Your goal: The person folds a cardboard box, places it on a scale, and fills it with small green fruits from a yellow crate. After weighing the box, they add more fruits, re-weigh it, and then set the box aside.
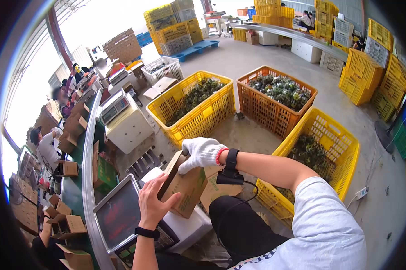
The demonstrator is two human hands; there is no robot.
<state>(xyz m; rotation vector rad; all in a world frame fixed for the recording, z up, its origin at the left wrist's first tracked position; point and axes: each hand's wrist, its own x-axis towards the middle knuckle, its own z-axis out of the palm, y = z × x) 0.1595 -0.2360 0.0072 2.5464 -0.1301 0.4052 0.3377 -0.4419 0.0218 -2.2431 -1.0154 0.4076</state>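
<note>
A small cardboard box point(185, 191) stands tilted between my two hands, over a white box-like stand beside the scale. My left hand point(154, 198) is bare, with a black band at the wrist; its fingers are spread against the box's left side. My right hand point(200, 154) wears a white glove with a red cuff and grips the box's upper edge, thumb on the near face. The inside of the box cannot be seen. Left of it is the scale's dark display panel point(118, 215). Flattened cardboard point(218, 186) lies behind the box.
Yellow crates point(207, 114) point(342, 155) and an orange crate point(275, 117) hold dark green produce. A metal-edged conveyor point(88, 180) runs along the left, with open cartons point(68, 168) and co-workers beside it. A white box with a scale point(128, 128) stands ahead.
</note>
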